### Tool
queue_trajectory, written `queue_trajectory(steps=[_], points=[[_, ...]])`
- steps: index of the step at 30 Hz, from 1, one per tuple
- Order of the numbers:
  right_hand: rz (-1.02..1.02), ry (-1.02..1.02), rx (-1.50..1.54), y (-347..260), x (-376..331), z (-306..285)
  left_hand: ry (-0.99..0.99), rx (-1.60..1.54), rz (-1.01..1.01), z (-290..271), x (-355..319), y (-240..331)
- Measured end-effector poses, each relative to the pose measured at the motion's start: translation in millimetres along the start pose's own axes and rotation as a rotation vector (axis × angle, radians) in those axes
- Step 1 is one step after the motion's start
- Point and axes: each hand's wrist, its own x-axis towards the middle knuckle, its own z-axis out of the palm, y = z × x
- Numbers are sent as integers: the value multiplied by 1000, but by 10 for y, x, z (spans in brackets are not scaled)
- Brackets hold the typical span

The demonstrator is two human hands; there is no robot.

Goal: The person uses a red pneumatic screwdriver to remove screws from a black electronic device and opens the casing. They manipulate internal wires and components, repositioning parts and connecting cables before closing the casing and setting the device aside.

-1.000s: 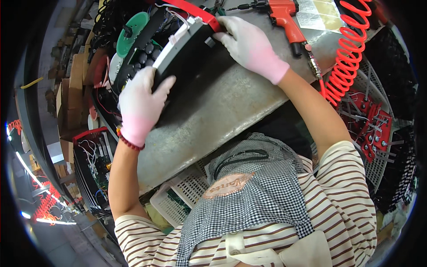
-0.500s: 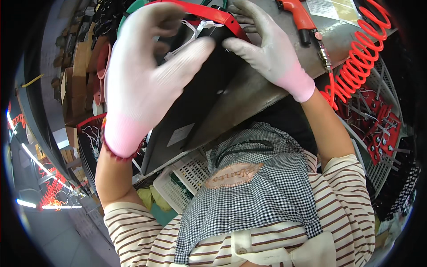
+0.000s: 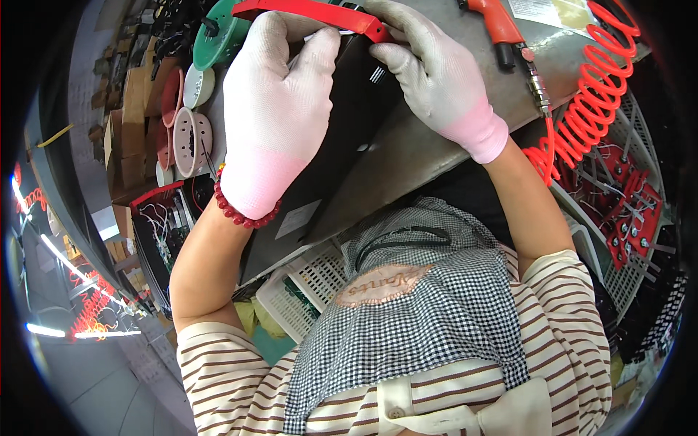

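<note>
A curved red panel [image 3: 320,11] stands at the far edge of a black housing [image 3: 345,116] on the metal bench. My left hand [image 3: 273,123], in a white glove with a pink cuff, is closed just under the panel's near side. A bit of white shows by its thumb and fingers, but what they pinch is mostly hidden. My right hand [image 3: 443,87], gloved alike, has its fingers curled around the panel's right end, its thumb on the near side. Beads circle my left wrist.
A red air screwdriver [image 3: 496,25] lies on the metal bench [image 3: 407,156] at right, joined to a coiled red hose [image 3: 589,102]. A rack of red parts [image 3: 632,218] is beyond. At left are a green bowl [image 3: 222,36] and a pink basket [image 3: 193,142]; a white basket [image 3: 320,272] sits below.
My left hand has moved right and away from me, uncovering the green bowl and pink basket. The white connector and wires by the panel are now mostly hidden. My right hand has closed around the panel's end.
</note>
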Motion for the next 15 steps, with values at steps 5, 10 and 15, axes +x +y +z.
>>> queue_trajectory(steps=[5,10,15], points=[[-14,-16,-22,-19,10,2,24,-45,-24,-68,82,-63],[112,-34,-74,-112,-24,-45,48,-217,-461,-268,15,-729],[191,-81,-123,-24,-23,-98,21,-342,-254,-592,244,-340]])
